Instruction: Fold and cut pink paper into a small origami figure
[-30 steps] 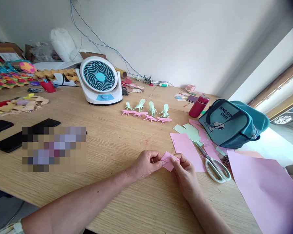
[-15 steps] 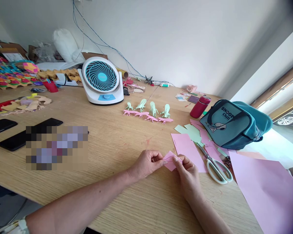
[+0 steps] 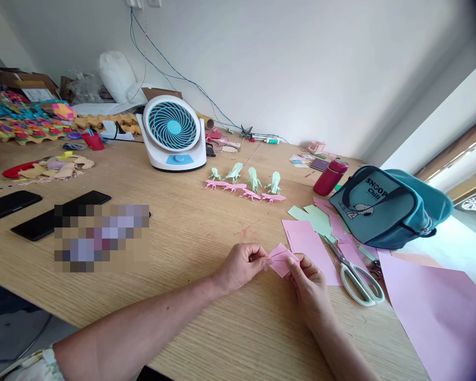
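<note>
A small square of folded pink paper (image 3: pixel 281 258) is in the person's two hands, just above the table (image 3: pixel 206 328), towards its near edge and right end. The left hand (image 3: pixel 240 267) is nearly closed, thumb and forefinger pinching the paper's left corner. The right hand (image 3: pixel 311 280) is loosely curled, thumb laid on top of the paper, fingers behind it. A crease line crosses the paper's face. From where I stand, good folding here seems to call for matching the edges exactly, pinning them with the right thumb, then pressing the crease flat from middle to corner; on a piece this small, a slight slip would probably show. Just beyond the right hand, towards the table's right end, lie pink sheets (image 3: pixel 311 251) and scissors (image 3: pixel 360 283). Further off, towards the far edge, stand pink paper insects (image 3: pixel 252 194).
</note>
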Available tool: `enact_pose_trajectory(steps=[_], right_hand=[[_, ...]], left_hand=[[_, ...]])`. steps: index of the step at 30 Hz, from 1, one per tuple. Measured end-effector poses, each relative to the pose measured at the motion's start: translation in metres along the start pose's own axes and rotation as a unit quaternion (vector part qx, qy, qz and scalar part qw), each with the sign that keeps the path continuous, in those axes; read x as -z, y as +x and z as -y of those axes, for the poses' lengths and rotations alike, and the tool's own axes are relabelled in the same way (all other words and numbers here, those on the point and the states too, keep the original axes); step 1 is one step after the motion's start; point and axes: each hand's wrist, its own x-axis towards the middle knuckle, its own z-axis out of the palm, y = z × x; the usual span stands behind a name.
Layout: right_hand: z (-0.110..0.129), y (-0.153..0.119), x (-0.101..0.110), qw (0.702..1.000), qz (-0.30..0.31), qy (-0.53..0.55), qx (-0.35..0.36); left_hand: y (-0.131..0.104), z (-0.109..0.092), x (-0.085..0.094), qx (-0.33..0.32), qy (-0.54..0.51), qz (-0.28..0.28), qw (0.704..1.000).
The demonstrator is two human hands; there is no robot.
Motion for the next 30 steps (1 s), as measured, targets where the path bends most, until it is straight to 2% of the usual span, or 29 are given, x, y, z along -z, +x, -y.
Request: enact_pose_trajectory(steps=[20, 30], right_hand=[[-0.003, 0.001, 0.005, 1.0, -0.015, -0.009, 0.0], [-0.001, -0.001, 0.003, 0.998, -0.018, -0.027, 0.047]], left_hand=[[0.003, 0.008, 0.002, -0.012, -0.032, -0.004, 0.999], [0.006, 0.011, 0.005, 0.013, -0.075, -0.001, 0.997]])
